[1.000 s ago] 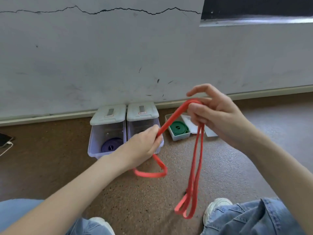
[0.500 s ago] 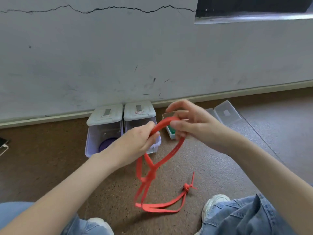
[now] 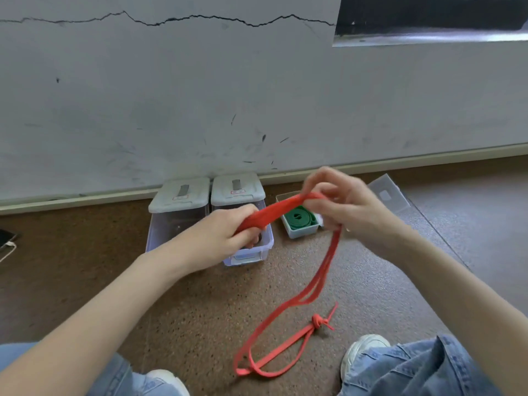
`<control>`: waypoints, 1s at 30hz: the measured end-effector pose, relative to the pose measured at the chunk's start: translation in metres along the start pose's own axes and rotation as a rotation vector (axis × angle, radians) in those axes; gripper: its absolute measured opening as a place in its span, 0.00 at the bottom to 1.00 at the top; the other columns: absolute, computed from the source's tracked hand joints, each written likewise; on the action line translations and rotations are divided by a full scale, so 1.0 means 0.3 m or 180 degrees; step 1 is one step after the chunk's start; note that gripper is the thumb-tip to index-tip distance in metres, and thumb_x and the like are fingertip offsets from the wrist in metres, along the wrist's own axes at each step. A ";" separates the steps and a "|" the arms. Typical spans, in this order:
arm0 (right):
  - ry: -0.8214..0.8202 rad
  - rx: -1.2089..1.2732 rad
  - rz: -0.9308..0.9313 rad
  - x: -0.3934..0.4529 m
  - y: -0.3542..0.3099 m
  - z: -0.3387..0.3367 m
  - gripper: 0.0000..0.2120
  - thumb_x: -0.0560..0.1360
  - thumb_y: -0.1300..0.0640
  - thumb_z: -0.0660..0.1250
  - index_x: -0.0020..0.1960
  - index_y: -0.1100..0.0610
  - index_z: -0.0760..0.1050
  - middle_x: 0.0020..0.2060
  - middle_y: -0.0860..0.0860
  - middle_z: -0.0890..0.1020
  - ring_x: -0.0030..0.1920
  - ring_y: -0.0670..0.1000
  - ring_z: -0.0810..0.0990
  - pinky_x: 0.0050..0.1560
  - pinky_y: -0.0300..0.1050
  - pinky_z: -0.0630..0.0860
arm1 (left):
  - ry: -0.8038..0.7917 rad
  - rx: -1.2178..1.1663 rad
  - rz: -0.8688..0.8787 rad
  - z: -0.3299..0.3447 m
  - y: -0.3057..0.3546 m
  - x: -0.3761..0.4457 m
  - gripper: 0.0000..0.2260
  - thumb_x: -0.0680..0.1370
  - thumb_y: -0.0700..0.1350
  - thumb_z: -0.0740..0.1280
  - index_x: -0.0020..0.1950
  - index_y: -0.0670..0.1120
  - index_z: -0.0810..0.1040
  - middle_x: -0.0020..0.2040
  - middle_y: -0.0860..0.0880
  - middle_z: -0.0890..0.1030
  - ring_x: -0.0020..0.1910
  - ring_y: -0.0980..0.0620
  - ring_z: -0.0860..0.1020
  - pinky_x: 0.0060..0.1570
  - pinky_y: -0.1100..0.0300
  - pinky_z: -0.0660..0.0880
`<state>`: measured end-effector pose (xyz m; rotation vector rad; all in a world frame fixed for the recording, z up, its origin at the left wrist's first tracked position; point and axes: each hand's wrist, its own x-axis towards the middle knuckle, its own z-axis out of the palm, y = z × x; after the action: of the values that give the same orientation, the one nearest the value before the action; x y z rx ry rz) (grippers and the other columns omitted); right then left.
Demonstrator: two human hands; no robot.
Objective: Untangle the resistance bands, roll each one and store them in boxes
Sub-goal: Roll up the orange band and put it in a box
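Open small box (image 3: 300, 230) holding a rolled green band (image 3: 300, 219); two lidded boxes (image 3: 183, 212) beside it, contents apparently hidden by the left hand (image 3: 228, 234). Left and right hand (image 3: 347, 208) both grip the red band (image 3: 285, 324), which trails to the floor (image 3: 200, 310).

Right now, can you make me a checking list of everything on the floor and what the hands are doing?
Surface: speckled brown floor.
Job's things: red band stretched between both hands, its tail on the floor with a knot; green band rolled in an open box; two lidded boxes by the wall.
Clutter: loose lid; dark object at the frame's left edge.
Grippers: left hand and right hand both grip the red band.
Cables: nothing seen.
Surroundings: cracked grey wall.
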<state>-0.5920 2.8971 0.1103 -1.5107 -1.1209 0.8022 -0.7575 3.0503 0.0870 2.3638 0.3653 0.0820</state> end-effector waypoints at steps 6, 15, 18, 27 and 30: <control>0.0873 -0.0359 0.0207 0.018 0.067 -0.038 0.04 0.75 0.65 0.65 0.44 0.57 0.74 0.29 0.51 0.73 0.24 0.41 0.66 0.27 0.33 0.63 | 0.0479 -0.2438 -0.0526 -0.013 -0.010 -0.024 0.09 0.75 0.42 0.67 0.55 0.44 0.79 0.46 0.46 0.85 0.46 0.51 0.83 0.42 0.65 0.79; 0.1263 -0.0784 0.0249 0.014 0.110 -0.060 0.04 0.76 0.63 0.64 0.44 0.55 0.74 0.31 0.53 0.79 0.30 0.48 0.67 0.31 0.41 0.64 | 0.0257 -0.3329 -0.0601 -0.049 -0.009 -0.026 0.12 0.71 0.48 0.67 0.47 0.42 0.84 0.49 0.41 0.84 0.50 0.48 0.83 0.43 0.64 0.79; 0.1151 -0.0727 -0.0045 0.013 0.095 -0.036 0.06 0.76 0.64 0.64 0.44 0.53 0.73 0.31 0.51 0.78 0.27 0.42 0.68 0.31 0.34 0.64 | 0.1097 -0.2503 -0.1301 -0.014 -0.055 0.003 0.08 0.76 0.44 0.66 0.47 0.41 0.82 0.34 0.46 0.85 0.33 0.54 0.83 0.28 0.68 0.76; 0.0256 -0.1559 -0.0555 0.001 0.021 0.020 0.05 0.74 0.64 0.66 0.47 0.56 0.75 0.32 0.46 0.78 0.30 0.39 0.73 0.32 0.30 0.66 | 0.0193 -0.0913 -0.0695 -0.005 -0.034 0.012 0.41 0.62 0.64 0.74 0.72 0.59 0.61 0.63 0.65 0.70 0.57 0.66 0.72 0.52 0.71 0.70; 0.0020 -0.1494 -0.0675 -0.007 0.011 0.065 0.05 0.73 0.64 0.68 0.47 0.57 0.76 0.36 0.53 0.82 0.33 0.52 0.77 0.36 0.43 0.71 | 0.0009 -0.1176 -0.0060 0.053 0.030 0.026 0.14 0.69 0.55 0.74 0.54 0.58 0.80 0.50 0.56 0.82 0.50 0.63 0.78 0.49 0.71 0.74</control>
<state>-0.6097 2.9018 0.1024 -1.7313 -1.5079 0.4022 -0.7452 3.0359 0.0812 1.9953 0.3416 0.1321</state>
